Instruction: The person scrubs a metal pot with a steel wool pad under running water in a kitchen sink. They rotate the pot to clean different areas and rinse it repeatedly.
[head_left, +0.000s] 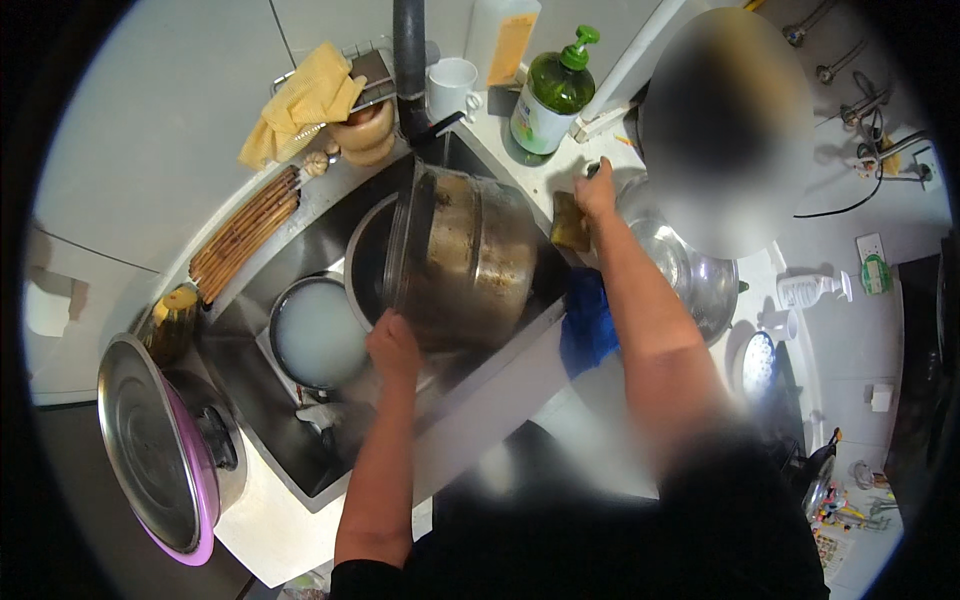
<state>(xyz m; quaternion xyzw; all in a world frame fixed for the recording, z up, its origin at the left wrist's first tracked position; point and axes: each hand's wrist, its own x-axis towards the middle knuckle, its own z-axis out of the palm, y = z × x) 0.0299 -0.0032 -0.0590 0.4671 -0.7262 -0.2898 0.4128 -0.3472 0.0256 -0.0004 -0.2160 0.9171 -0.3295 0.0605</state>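
Observation:
A large, stained metal pot (pixel 480 245) lies tilted on its side in the steel sink (pixel 235 375), its mouth toward the left. My left hand (pixel 394 345) is closed on the pot's lower rim. Beyond the sink's right edge, my right hand (pixel 597 192) is closed over the counter. A small dark bit shows at its fingertips, too little to name. Right beside that hand is a brownish-green sponge (pixel 571 222); I cannot tell if the hand touches it. Left of the pot, a round pan (pixel 318 332) in the sink holds cloudy whitish water.
A green pump bottle (pixel 553 100) and a white mug (pixel 452 88) stand behind the sink. Left are bundled chopsticks (pixel 243 235), a yellow cloth (pixel 300 105) and a lidded purple basin (pixel 190 480). A blue cloth (pixel 588 320) hangs by the right edge, near a metal bowl (pixel 712 295).

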